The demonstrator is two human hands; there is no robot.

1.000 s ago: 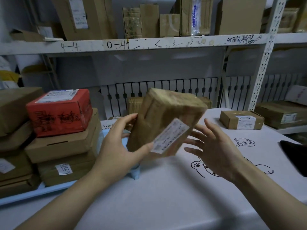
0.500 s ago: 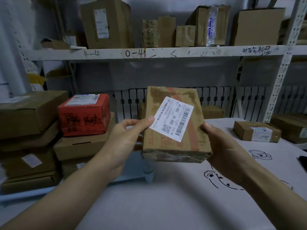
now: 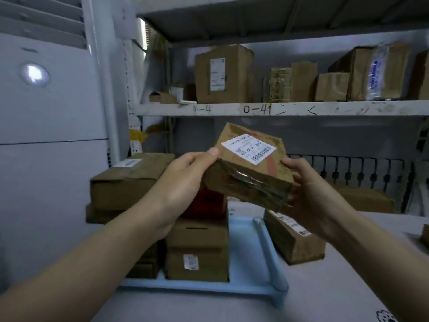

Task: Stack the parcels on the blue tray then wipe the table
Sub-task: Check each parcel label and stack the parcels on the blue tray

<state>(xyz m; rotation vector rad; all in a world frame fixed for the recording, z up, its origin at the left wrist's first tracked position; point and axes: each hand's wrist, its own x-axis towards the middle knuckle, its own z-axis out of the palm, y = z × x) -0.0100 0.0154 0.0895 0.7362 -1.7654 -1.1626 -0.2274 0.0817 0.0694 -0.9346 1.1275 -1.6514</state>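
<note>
Two hands (image 3: 185, 180) (image 3: 313, 198), one parcel (image 3: 249, 168), perhaps five stacked

Both bare forearms reach forward and upward, converging on a brown parcel (image 3: 249, 169) held between them. The left hand (image 3: 185, 180) grips the parcel's left edge, thumb on top near the corner. The right hand (image 3: 311, 194) cups the parcel's right end, thumb on top, fingers curled beneath it.

Metal shelf rack (image 3: 255, 109) and a white appliance

Cardboard boxes (image 3: 222, 74) stand on the rack's board marked "0-41"; the tall white appliance (image 3: 46, 140) stands left of the rack's upright post.
</note>
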